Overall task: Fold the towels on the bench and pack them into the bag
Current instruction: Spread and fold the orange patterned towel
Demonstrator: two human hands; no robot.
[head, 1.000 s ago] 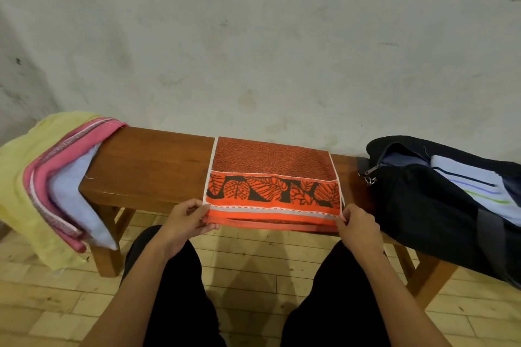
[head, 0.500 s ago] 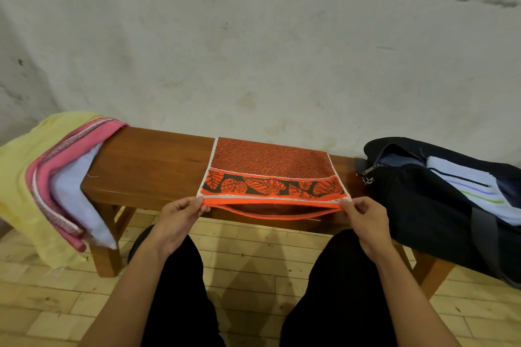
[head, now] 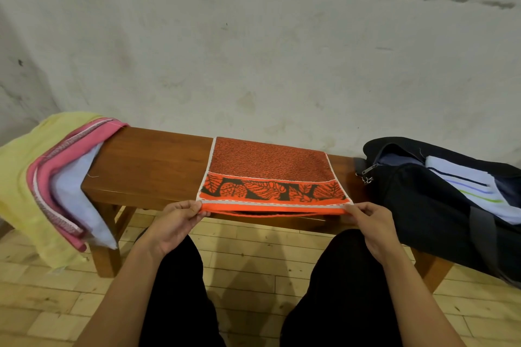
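An orange towel (head: 267, 163) with a black leaf border lies folded on the middle of the wooden bench (head: 152, 160). My left hand (head: 174, 222) pinches its near left corner and my right hand (head: 372, 222) pinches its near right corner, holding the near edge lifted just off the bench's front. A black bag (head: 423, 205) sits open on the bench's right end, with a folded white towel (head: 473, 189) with blue and green stripes inside. Yellow (head: 19, 177), pink (head: 56, 166) and pale blue (head: 76, 197) towels hang over the left end.
A stained plaster wall (head: 253, 51) rises right behind the bench. The floor (head: 253, 256) is light wooden planks. My legs in black trousers (head: 174, 290) are close to the bench front. Bare bench top shows between the hanging towels and the orange towel.
Both hands have lifted the orange towel's near edge from hanging over the bench front to about level with the seat, drawing the leaf border up.
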